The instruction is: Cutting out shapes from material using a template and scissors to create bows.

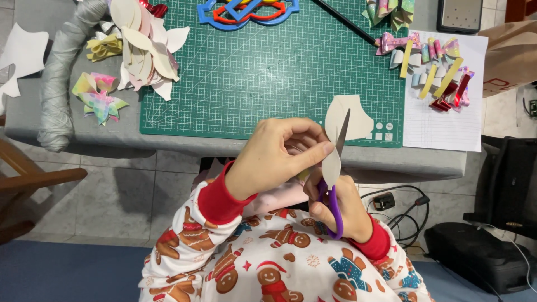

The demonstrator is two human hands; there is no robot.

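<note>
Gingerbread-patterned sleeves (235, 263) with red cuffs fill the bottom of the view, and from them 2 hands rise over the table edge. Her right hand (338, 204) has its fingers closed through the purple handles of a pair of scissors (334, 173), whose blades point up and away, slightly parted around a piece of pale cut paper (344, 126). That paper hangs in the air just in front of the green cutting mat (268, 72), pinched between thumb and fingertips of the left hand (277, 156). On the mat's far left lies a heap of cut paper shapes (145, 47); to the right, on a white lined sheet (447, 123), sit several shiny folded bows (433, 67). Beside the heap rests a grey wrapped roll (61, 78).
</note>
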